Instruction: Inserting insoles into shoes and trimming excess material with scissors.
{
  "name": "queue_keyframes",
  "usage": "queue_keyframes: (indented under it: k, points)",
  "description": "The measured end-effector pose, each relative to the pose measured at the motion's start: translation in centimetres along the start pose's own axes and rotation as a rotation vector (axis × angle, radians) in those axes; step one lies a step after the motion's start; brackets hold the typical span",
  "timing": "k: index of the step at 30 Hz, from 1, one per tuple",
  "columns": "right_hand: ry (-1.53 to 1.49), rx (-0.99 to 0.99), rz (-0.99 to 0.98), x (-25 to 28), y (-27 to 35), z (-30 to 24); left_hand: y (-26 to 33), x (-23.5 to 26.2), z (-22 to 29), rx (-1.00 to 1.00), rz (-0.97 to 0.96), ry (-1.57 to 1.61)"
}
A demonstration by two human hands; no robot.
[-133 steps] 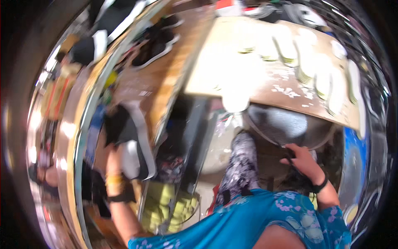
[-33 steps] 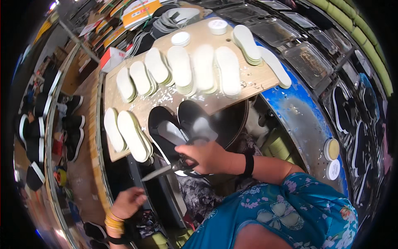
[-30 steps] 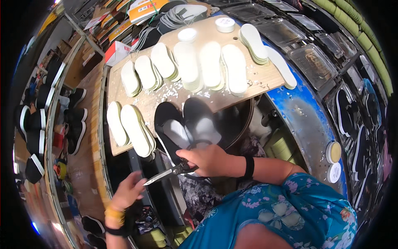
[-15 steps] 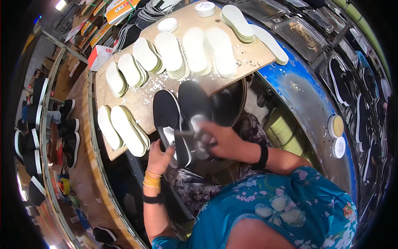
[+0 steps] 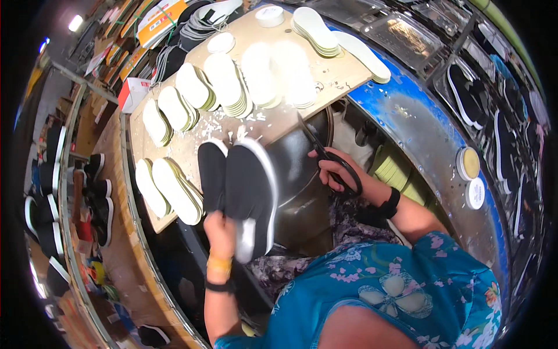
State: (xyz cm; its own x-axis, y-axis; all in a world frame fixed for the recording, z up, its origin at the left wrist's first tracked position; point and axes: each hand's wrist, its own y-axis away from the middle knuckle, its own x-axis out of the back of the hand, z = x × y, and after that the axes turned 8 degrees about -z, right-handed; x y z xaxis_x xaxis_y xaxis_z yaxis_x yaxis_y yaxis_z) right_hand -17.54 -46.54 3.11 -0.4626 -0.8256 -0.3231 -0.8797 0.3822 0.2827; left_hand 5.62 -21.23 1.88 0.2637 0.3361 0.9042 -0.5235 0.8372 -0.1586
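A wooden board (image 5: 337,81) spreads across the upper centre, and below it, mid-frame, are black slip-on shoes (image 5: 247,180), clamped at lower left by the left hand (image 5: 220,232), ideally firmly, while the right hand (image 5: 337,168), well apart, curls round scissors (image 5: 314,139) best pointed away from them.

Pr. of blk shoes (image 5: 250,181), wht sole edges — side by side in L hand (image 5: 221,235), toes fwd, right one w/ pale lining showing. Blk-handled scissors (image 5: 315,140) in R hand (image 5: 338,167) — tip fwd-left, apart from shoes.
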Motion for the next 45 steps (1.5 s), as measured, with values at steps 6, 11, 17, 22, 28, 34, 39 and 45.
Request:
queue_keyframes:
  k: [6,11,17,22,28,34,39,45]
  points:
    - [0.911,0.310,-0.413,-1.8,0.9,-2.0,5.1,8.5,4.0,0.099,-0.258,0.359]
    - [1.087,0.537,-0.347,-3.9,0.9,-2.3,7.4,8.6,3.6,-0.024,-0.381,0.315]
    - [1.094,0.194,-0.324,-3.2,1.2,1.4,7.6,7.3,4.6,0.039,-0.306,0.357]
    - [0.996,0.277,-0.352,-2.1,4.3,1.2,7.4,6.8,2.7,0.188,-0.220,0.373]
    - [1.086,0.321,-0.435,-3.5,4.3,-0.7,7.3,6.4,2.0,0.074,-0.221,0.162]
    - [1.211,0.173,-0.415,-1.3,5.0,2.3,7.7,6.1,1.3,0.102,-0.259,-0.052]
    - [1.091,0.037,-0.442,-2.7,5.2,2.2,8.3,4.9,-0.2,0.384,-0.226,0.978]
    - [1.198,0.231,-0.470,-6.5,3.2,0.8,8.6,1.4,3.2,0.283,-0.321,1.087]
